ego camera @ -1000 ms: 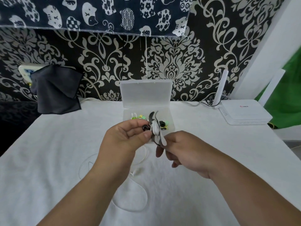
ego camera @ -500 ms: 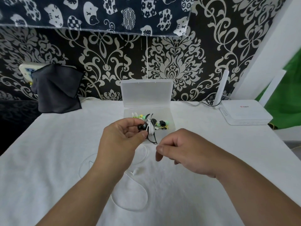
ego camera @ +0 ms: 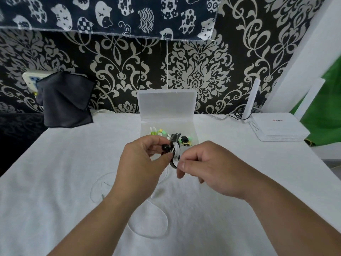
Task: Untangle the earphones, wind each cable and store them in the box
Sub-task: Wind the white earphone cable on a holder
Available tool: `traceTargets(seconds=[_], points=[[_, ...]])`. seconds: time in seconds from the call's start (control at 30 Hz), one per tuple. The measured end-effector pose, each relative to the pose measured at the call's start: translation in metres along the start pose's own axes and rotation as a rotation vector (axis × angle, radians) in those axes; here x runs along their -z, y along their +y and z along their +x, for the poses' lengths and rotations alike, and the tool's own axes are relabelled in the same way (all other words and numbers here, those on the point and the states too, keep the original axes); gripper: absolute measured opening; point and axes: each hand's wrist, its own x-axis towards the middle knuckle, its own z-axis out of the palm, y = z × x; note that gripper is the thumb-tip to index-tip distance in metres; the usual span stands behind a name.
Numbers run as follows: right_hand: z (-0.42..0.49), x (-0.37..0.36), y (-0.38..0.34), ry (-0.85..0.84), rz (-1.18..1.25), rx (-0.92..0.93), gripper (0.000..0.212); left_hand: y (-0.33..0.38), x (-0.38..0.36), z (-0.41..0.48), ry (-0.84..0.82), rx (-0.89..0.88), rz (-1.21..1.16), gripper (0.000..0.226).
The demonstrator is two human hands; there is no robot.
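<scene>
1. Black earphone bundle (ego camera: 175, 151) was held in the air just in front of the box (ego camera: 167, 106), whose lid stood open.
2. Left hand (ego camera: 142, 163): thumb and fingers were clamped on the bundle's side, by the black buds.
3. Right hand (ego camera: 208, 169): thumb and forefinger were pinched together at the bundle's lower end, near the white strand round its middle.
4. Handling, judged: very light, thin limp cable, likely to spring loose. Best gripped across the coil's waist, not by the buds.
5. White earphone cable (ego camera: 166, 219) lay in loose loops on the worktop (ego camera: 55, 182), well in front of the box. The cloth cover looked soft and matte.
6. Box was translucent hard plastic, rectangular, with small green and black bits inside.
</scene>
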Motion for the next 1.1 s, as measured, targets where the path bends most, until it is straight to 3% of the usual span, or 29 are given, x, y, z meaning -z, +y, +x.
traceTargets(seconds=[0.2,0.4,0.57,0.7,0.97,1.1], points=[[0.002,0.011,0.001,0.266,0.061,0.039,0.03,0.002,-0.002,-0.001,-0.055,-0.051,0.084,0.034],[0.006,0.009,0.007,0.351,0.045,0.026,0.026,0.006,0.0,-0.003,-0.14,-0.057,0.083,0.035],[0.007,0.014,0.013,0.483,0.068,-0.001,0.018,0.003,0.0,-0.004,-0.257,0.012,0.023,0.03],[0.01,0.014,0.017,0.547,0.105,-0.05,0.02,0.002,0.0,-0.003,-0.338,0.099,-0.183,0.029],[0.014,0.01,0.021,0.497,0.326,-0.175,0.035,0.001,-0.002,-0.003,-0.304,0.148,-0.548,0.025],[0.017,-0.001,0.02,0.313,0.394,-0.236,0.045,0.0,-0.003,-0.003,-0.294,0.138,-0.616,0.027]])
